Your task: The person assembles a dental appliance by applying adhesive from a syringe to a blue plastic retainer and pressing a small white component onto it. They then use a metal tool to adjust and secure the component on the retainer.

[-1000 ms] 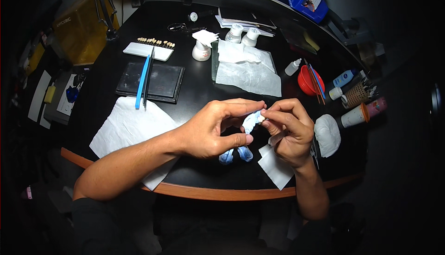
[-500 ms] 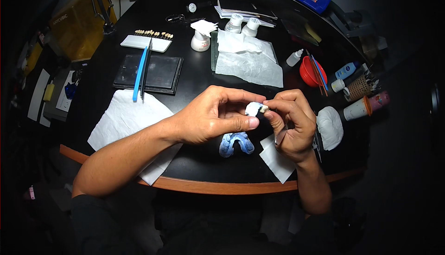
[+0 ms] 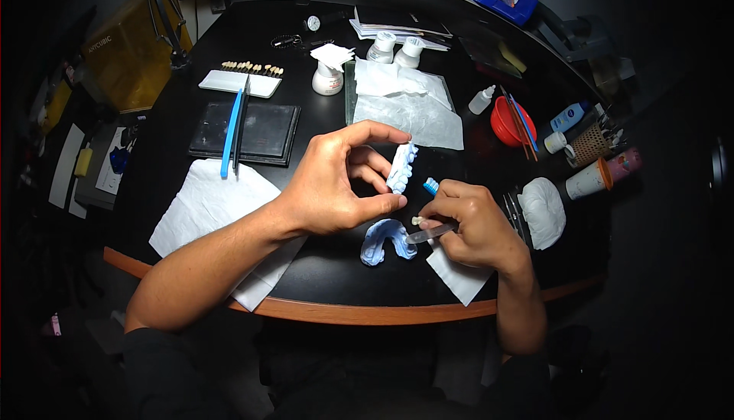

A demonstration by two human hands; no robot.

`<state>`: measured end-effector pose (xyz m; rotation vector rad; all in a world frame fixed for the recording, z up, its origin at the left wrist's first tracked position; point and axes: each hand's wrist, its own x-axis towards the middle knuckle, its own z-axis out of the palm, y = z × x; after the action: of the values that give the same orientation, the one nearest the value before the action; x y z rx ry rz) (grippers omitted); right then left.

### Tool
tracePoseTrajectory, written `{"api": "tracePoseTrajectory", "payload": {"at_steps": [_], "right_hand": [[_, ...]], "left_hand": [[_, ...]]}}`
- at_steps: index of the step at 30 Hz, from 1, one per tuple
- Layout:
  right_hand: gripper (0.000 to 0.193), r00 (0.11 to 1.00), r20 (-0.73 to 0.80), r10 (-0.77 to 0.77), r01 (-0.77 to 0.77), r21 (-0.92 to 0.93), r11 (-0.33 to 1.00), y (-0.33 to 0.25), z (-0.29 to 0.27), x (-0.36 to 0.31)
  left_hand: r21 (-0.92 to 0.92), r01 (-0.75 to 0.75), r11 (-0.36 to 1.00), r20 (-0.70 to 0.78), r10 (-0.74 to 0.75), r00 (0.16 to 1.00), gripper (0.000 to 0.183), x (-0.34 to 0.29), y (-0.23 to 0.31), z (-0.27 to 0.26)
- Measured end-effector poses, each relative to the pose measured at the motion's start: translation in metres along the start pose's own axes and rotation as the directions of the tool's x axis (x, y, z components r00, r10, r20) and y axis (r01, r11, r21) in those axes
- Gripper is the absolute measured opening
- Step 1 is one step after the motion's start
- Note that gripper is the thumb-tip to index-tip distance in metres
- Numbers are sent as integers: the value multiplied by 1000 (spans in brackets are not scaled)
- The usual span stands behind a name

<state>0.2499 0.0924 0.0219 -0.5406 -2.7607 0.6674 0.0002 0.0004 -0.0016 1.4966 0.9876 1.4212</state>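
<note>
My left hand (image 3: 332,179) pinches a pale blue dental model section (image 3: 400,169) between thumb and fingertips, its row of teeth facing right. Lower and to the right, my right hand (image 3: 475,225) is closed, with a small tooth-coloured dental crown piece (image 3: 417,221) at its fingertips. A translucent grey handle (image 3: 430,233) and a blue-and-white bristle-like tip (image 3: 431,185) stick out of the same hand; whether they belong to one tool is hidden. On the table below lies a horseshoe-shaped blue dental model (image 3: 373,243), partly behind that handle.
White cloths (image 3: 206,206) lie under my left forearm; a folded tissue (image 3: 459,276) is beneath my right hand. Beyond are a black slab (image 3: 260,126) with tweezers-like blue tool (image 3: 231,133), a tissue-covered glass plate (image 3: 409,118), a red bowl (image 3: 505,126) and white bottles (image 3: 329,80).
My hands have moved apart. The crown piece has come away from the model section with my right hand, which moved down. The left hand has turned the model section upright; a handle now shows.
</note>
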Motion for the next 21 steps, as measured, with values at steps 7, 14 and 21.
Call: {"api": "tracePoseTrajectory", "payload": {"at_steps": [7,14,21], "right_hand": [[12,990,-106,92,-82,97,992,4,-21,-4],[29,886,120,447,-437,-106,893,13,-63,-26],[26,844,259,470,-433,-188,882,17,-54,-22]], "left_hand": [[123,77,989,-93,-66,993,63,0,2,-2],[197,61,979,-84,-45,995,64,2,2,1],[528,-289,799,26,324,946,63,1,-14,0]]}}
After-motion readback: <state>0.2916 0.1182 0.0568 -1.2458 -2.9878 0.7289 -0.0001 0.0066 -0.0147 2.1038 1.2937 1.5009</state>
